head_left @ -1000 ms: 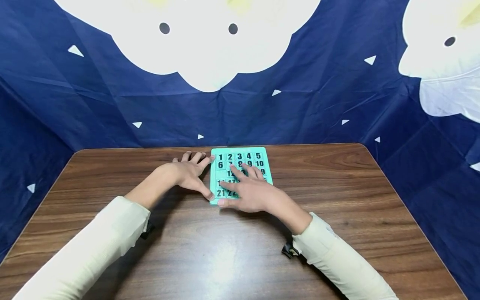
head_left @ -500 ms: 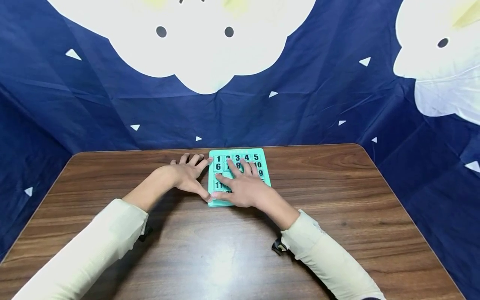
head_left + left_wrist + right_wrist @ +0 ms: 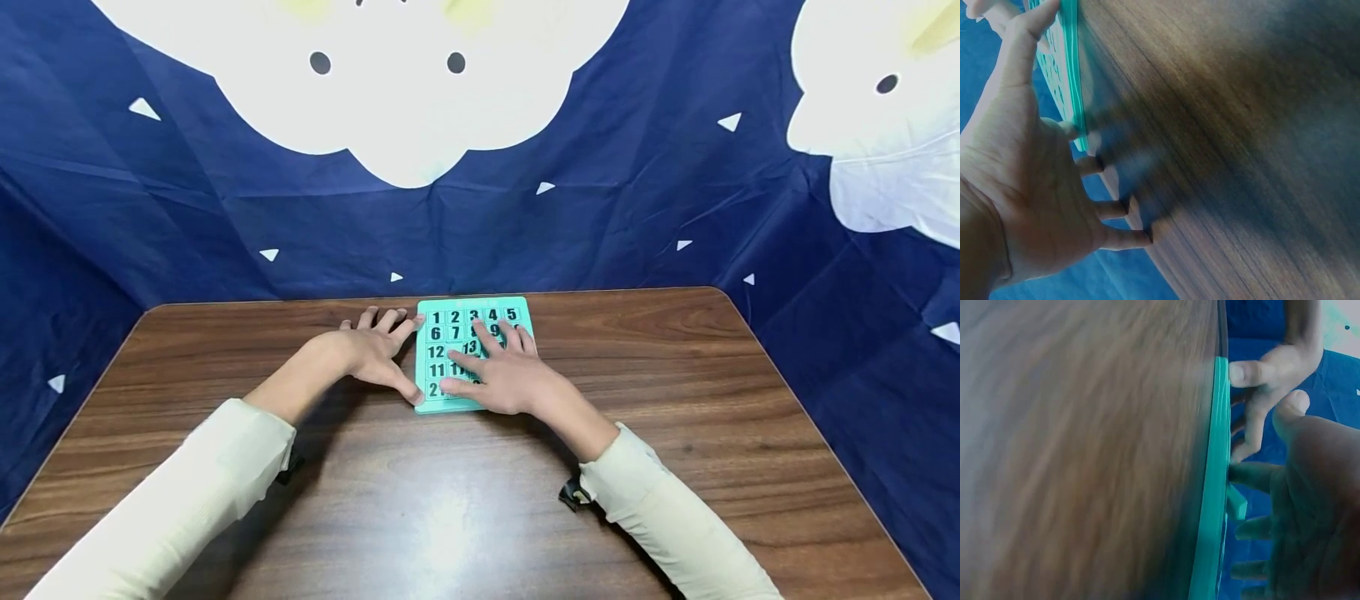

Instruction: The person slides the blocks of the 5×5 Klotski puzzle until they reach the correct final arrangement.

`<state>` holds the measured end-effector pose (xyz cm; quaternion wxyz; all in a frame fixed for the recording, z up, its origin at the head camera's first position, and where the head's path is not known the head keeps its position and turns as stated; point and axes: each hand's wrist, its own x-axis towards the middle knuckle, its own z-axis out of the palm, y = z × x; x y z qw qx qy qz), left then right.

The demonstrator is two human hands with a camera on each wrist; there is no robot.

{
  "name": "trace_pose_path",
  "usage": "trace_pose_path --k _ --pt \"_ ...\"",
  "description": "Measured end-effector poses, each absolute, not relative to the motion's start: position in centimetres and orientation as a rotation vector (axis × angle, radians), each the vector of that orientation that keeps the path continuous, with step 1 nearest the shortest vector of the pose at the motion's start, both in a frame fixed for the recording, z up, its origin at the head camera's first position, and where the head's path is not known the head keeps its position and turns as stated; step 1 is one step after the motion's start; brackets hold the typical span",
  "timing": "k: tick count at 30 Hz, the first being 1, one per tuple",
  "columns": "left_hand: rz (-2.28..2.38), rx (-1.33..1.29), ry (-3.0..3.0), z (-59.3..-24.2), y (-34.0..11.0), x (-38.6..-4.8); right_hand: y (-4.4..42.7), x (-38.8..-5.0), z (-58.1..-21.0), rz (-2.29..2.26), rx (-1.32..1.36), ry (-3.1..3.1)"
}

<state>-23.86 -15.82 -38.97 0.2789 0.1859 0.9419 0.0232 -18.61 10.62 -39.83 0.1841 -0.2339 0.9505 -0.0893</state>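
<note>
Along the left edge of the turquoise number sliding puzzle (image 3: 471, 303), the left hand (image 3: 366, 350) is spread wide, its thumb touching the lower left corner and its index fingertip the upper part of that edge; its other fingers stretch onto the wood-grain table (image 3: 360, 517) left of the puzzle. From the puzzle's lower right, the right hand (image 3: 512, 382) reaches over it, fingers extended and parted. Its index fingertip lies at the third row, just beside the tile numbered 13 (image 3: 470, 347), which sits askew. The right wrist view shows a turquoise tile (image 3: 1237, 503) standing proud of the puzzle's face near the index finger; whether the fingers press it cannot be told. The puzzle lies flat near the table's far edge. Its black numerals read 1 2 3 4 5 across the top row; below come 6 and 7, then 12 and 13, then 11 and a partly covered 17. Behind the puzzle hangs a navy curtain (image 3: 442, 233) printed with white cloud shapes.
</note>
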Motion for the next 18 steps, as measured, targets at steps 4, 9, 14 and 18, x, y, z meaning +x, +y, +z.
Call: trace_pose_path --k 4,9,14,18 --pt "0.060 0.500 2.524 -38.7 -15.9 -24.0 10.9 -18.8 -39.7 -0.245 -0.618 2.712" --pt "0.064 0.506 2.528 -38.7 -15.9 -24.1 12.1 -19.0 -39.5 -0.194 -0.541 2.743" --pt "0.062 0.509 2.518 -38.8 -15.8 -24.2 11.4 -19.2 -39.5 -0.207 -0.580 2.719" --pt "0.064 0.503 2.518 -38.8 -15.9 -24.1 10.8 -19.2 -39.2 -0.254 -0.620 2.711"
